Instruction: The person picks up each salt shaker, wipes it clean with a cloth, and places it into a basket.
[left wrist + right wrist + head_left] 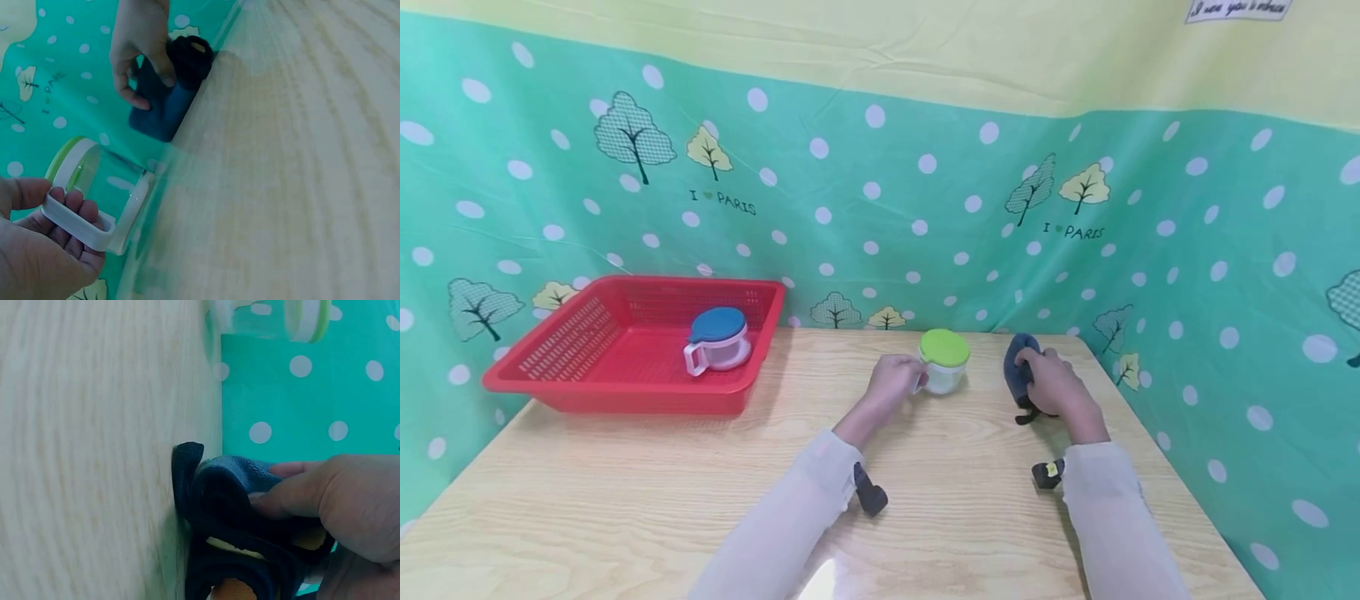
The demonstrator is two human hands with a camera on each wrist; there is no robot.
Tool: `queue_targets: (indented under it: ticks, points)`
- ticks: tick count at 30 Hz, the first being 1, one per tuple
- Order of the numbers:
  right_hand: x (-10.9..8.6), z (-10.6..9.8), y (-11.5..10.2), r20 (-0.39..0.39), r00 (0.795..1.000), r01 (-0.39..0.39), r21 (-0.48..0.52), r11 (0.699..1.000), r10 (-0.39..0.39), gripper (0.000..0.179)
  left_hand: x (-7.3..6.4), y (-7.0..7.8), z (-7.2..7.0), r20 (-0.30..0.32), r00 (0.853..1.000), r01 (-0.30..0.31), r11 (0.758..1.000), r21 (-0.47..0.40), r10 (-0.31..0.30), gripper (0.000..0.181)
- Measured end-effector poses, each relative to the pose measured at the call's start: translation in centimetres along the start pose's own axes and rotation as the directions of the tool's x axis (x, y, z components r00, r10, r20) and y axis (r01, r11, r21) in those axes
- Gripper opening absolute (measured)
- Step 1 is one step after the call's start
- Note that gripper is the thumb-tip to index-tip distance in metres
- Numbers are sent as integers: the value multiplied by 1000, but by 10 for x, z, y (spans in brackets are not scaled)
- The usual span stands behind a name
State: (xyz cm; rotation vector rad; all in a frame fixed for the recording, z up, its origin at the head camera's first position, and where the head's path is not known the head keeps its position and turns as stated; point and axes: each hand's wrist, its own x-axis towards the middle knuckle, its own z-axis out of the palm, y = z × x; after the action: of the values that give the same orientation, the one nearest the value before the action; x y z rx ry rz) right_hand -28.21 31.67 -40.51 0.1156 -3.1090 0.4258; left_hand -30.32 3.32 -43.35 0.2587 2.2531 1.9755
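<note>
My left hand (895,380) grips the white handle (78,220) of a clear jar with a green lid (945,347). In the left wrist view its fingers pass through the handle, with the thumb at the handle's lid end. The jar stands upright near the back of the table. To the right, my right hand (1054,385) pinches a dark blue, soft-looking bundle (1017,371) with black straps between thumb and fingers. The right wrist view shows black loops (231,544) on its near side, close against the tabletop; what exactly the bundle is, I cannot tell.
On the left a red plastic basket (550,385) with slotted sides holds a similar jar with a blue lid (718,324). A green dotted curtain (865,200) hangs along the back and right of the wooden table (647,500). A black camera mount sits at each wrist.
</note>
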Motion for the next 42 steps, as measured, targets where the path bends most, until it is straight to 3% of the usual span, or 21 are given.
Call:
queue_targets:
  ticks: [7, 17, 24, 30, 32, 35, 38, 42]
  points:
    - [0, -3, 3, -22, 1000, -4, 17, 1000, 5, 34, 3, 6, -11, -9, 1000, -20, 999, 33, 21, 25]
    - [3, -17, -10, -133, 989, 57, -6, 998, -57, 30, 1, 17, -49, -39, 998, -49, 998, 25, 50, 23]
    - [7, -34, -34, -291, 945, 128, -88, 988, -149, 28, -5, 18, -68, -47, 998, -51, 999, 12, 52, 19]
    - [12, -40, -63, -348, 902, 202, -181, 962, -255, 33, -7, 15, -79, -37, 998, -55, 998, 20, 56, 21]
    - [14, -40, -71, -365, 878, 239, -227, 944, -310, 34, -8, 14, -82, -29, 998, -58, 998, 28, 59, 22]
    - [16, -37, -83, -406, 821, 299, -293, 908, -401, 33, -7, 12, -86, -26, 997, -68, 997, 34, 69, 22]
    - [19, -31, -93, -442, 749, 345, -377, 860, -494, 31, -6, 11, -88, -26, 997, -77, 997, 25, 78, 22]
    - [21, -24, -104, -460, 635, 381, -513, 770, -620, 27, -6, 9, -90, -27, 996, -85, 996, -4, 85, 22]
